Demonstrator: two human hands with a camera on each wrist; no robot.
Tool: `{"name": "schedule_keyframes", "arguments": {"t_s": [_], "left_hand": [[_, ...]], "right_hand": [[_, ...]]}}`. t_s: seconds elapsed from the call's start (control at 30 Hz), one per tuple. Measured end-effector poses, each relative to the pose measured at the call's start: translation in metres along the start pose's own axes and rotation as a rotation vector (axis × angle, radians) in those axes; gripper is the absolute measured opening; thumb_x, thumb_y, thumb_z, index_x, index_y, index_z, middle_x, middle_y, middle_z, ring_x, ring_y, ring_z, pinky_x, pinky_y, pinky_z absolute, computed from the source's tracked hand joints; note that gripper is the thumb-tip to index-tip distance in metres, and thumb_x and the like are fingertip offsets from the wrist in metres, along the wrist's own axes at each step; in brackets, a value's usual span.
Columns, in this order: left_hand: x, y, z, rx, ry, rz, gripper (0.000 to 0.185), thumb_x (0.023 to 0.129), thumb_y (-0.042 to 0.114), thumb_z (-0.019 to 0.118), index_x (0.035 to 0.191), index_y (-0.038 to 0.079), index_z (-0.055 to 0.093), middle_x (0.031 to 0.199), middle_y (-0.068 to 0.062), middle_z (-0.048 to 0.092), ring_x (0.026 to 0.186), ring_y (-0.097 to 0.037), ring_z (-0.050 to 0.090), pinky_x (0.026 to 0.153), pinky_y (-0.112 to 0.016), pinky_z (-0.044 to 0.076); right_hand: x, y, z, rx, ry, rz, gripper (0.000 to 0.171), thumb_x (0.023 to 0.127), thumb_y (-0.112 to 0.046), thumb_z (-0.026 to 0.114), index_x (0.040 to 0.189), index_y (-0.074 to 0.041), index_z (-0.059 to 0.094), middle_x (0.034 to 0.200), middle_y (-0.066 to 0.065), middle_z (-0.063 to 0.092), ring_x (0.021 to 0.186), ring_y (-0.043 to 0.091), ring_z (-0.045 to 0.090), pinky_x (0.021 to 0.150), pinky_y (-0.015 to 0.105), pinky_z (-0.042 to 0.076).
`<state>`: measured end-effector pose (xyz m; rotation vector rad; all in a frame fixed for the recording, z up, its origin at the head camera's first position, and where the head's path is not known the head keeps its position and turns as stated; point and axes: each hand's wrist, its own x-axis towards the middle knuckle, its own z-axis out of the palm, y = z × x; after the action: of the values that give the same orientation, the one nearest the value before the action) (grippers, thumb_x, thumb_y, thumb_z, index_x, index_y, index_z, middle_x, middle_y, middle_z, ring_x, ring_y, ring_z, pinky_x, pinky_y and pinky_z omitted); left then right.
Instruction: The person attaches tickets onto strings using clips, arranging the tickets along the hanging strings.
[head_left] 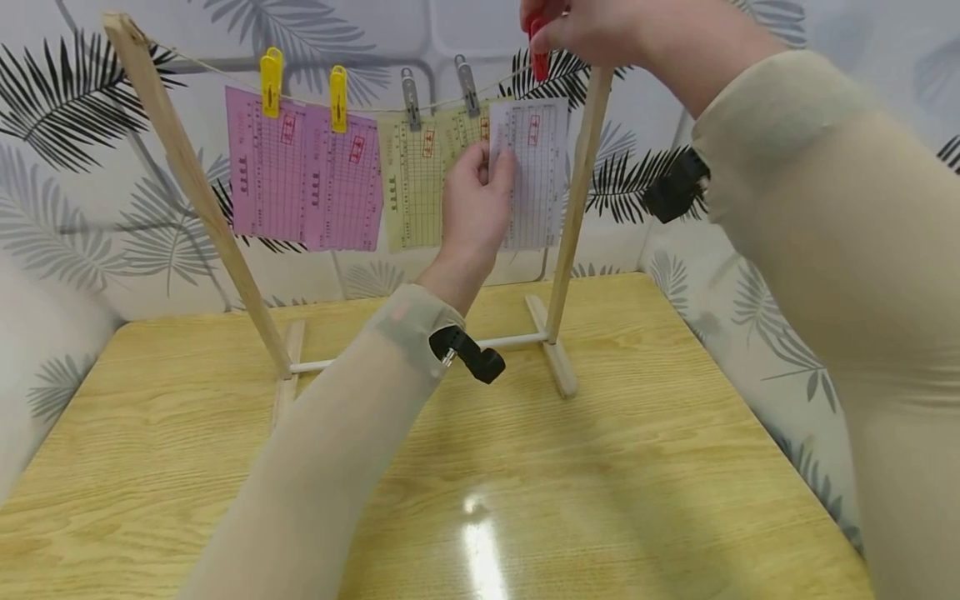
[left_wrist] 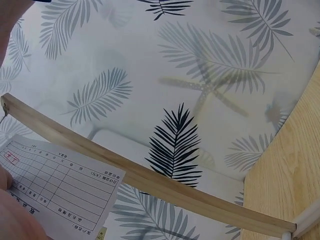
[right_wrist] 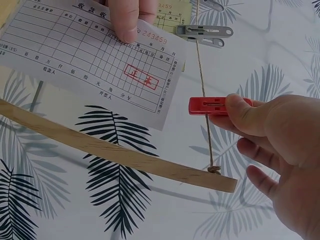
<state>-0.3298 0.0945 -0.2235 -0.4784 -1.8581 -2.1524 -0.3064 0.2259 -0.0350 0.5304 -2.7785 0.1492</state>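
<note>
Leaf-print walls back a yellow wooden table bearing a wooden rack strung with clipped slips. Raised left hand pinches a white receipt stamped red, number 243459 just beside its thumb. Right hand, above, pinches a red clothespin at the string

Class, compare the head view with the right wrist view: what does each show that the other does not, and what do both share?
Only the head view shows the two pink receipts under yellow clothespins, the wooden table and both sleeves.

Only the right wrist view shows the white receipt's printed number and red stamp clearly, and the string's knot on the post.

Both show the right hand pinching the red clothespin at the string, and the left hand holding the white receipt.
</note>
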Motion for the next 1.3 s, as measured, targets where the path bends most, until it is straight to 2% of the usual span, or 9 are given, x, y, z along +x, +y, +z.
{"name": "schedule_keyframes", "arguments": {"t_s": [0.2, 0.5, 0.77, 1.3], "left_hand": [[0.002, 0.003, 0.002, -0.036, 0.019, -0.015, 0.017, 0.117, 0.019, 0.058, 0.118, 0.005, 0.069, 0.112, -0.007, 0.077, 0.104, -0.02, 0.074, 0.09, -0.036, 0.06], [0.004, 0.009, 0.009, -0.058, 0.048, -0.058, 0.016, 0.116, 0.018, 0.062, 0.117, 0.006, 0.071, 0.11, -0.007, 0.079, 0.103, -0.022, 0.075, 0.09, -0.036, 0.061], [0.003, 0.012, 0.013, -0.07, 0.029, -0.07, 0.016, 0.117, 0.02, 0.06, 0.119, 0.008, 0.069, 0.113, -0.005, 0.079, 0.104, -0.021, 0.075, 0.089, -0.037, 0.061], [0.003, 0.012, 0.011, -0.064, 0.023, -0.085, 0.016, 0.117, 0.019, 0.059, 0.121, 0.006, 0.068, 0.113, -0.007, 0.078, 0.104, -0.021, 0.075, 0.089, -0.035, 0.061]], "right_hand": [[-0.001, 0.001, -0.001, -0.018, -0.01, -0.018, 0.036, 0.116, -0.017, 0.054, 0.147, 0.0, 0.06, 0.148, 0.024, 0.062, 0.128, 0.037, 0.055, 0.12, 0.048, 0.047], [-0.003, 0.002, 0.0, -0.018, -0.033, -0.043, 0.035, 0.116, -0.016, 0.055, 0.145, 0.002, 0.061, 0.145, 0.026, 0.062, 0.124, 0.041, 0.056, 0.117, 0.053, 0.049], [-0.001, 0.003, 0.002, -0.018, -0.049, -0.052, 0.036, 0.116, -0.017, 0.054, 0.147, 0.001, 0.062, 0.145, 0.026, 0.062, 0.124, 0.043, 0.058, 0.116, 0.056, 0.049], [-0.005, 0.001, 0.003, 0.0, -0.057, -0.073, 0.039, 0.115, -0.014, 0.056, 0.15, 0.004, 0.057, 0.146, 0.027, 0.061, 0.126, 0.041, 0.057, 0.119, 0.051, 0.048]]}}
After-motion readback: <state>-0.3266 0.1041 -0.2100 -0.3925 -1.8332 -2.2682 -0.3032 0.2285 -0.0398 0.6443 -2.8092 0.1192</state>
